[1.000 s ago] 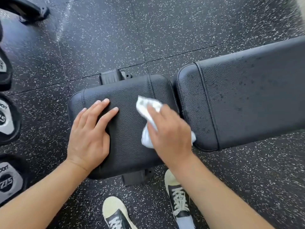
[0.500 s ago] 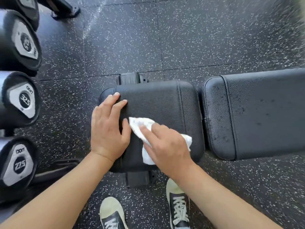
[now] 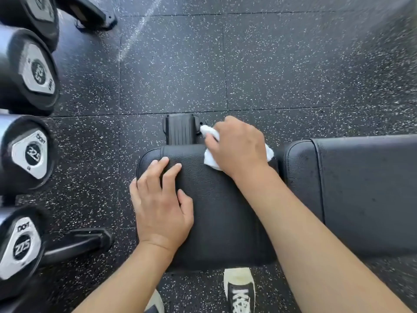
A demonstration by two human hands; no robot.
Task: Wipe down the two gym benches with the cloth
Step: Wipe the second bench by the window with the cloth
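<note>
The cloth (image 3: 268,152), white and crumpled, lies at the far edge of the seat pad (image 3: 225,218), pressed there under the right hand (image 3: 237,147). One end of it pokes out past the fingertips toward the black bracket (image 3: 180,128) that juts from the pad's far side; the other end shows by the wrist, over the gap between the seat pad and the back pad (image 3: 361,195). The right hand's fingers curl down over the cloth and hold it against the pad's rim (how tightly they close underneath cannot be told from above).

The left hand (image 3: 160,206) rests flat on the seat pad near its left end, fingers straight and slightly spread, the thumb out to the side, holding nothing.

The back pad sits just to the right of the seat pad, apart from it by a narrow gap, and its surface is dotted with small dark specks.

Left of the seat pad, well apart from it, stands a row of dumbbells (image 3: 29,154) with silver end plates, one of them marked 22.5. Below the near edge of the seat pad, two shoes show on the speckled black floor (image 3: 171,64): the right shoe (image 3: 240,290), black with a pale toe cap and white laces, and only a sliver of the left shoe (image 3: 155,303).
</note>
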